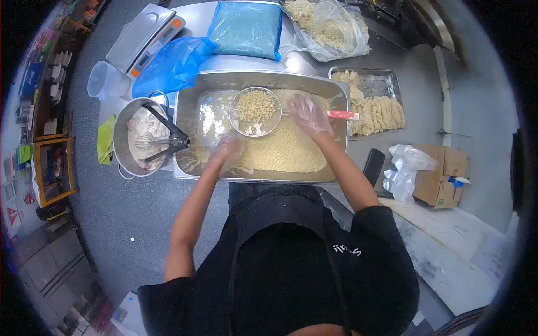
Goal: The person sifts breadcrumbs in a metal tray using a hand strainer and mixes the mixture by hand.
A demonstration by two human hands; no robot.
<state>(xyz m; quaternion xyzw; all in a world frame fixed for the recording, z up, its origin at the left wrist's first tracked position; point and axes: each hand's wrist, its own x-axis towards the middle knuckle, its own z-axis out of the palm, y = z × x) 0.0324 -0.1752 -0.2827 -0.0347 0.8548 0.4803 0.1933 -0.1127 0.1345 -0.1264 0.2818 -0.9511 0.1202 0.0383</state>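
A round wire strainer [256, 111] full of pale crumbs is over a large steel tray [260, 180]. My right hand [308, 115], in a clear plastic glove, is closed over its handle; the red-and-white end [343, 115] sticks out to the right. Some fingers are hidden. My left hand [228, 148], also gloved, is just below and left of the strainer's rim. Its fingers are blurred, and whether they touch the rim is unclear. Fine pale yellow crumbs [286, 151] cover the tray's right side, while wet-looking metal shows on the left.
Left of the tray stands a steel pot [126, 159] of white batter with a whisk [148, 141] and black tongs [178, 139]. Coated pieces fill part of a smaller tray [399, 92]. Behind are a scale [145, 42], blue bags [244, 31] and a crumb bag [330, 28]. A phone [374, 166] lies right.
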